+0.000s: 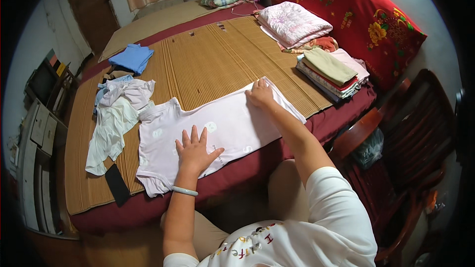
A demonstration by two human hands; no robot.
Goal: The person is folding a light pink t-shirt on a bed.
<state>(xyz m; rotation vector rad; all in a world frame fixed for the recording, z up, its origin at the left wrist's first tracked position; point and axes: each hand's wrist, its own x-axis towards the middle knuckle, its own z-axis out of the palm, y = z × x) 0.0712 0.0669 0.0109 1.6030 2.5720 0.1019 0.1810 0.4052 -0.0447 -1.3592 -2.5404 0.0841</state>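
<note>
A pale pink short-sleeved garment (227, 128) with light printed patches lies spread out flat across the near edge of the bed, its sleeves toward the left. My left hand (195, 152) rests on its middle with the fingers spread wide, a light bangle on the wrist. Near the garment's far right end, my right hand (260, 94) lies palm down on the fabric. Its fingers are stretched out, and nothing shows in its grasp.
A bamboo mat (198, 64) covers the bed. Left are crumpled white clothes (116, 123), a folded blue garment (131, 58) and a black flat item (117, 185). Right are a folded clothes stack (329, 71), a folded quilt (294, 20) and a wooden chair (410, 123).
</note>
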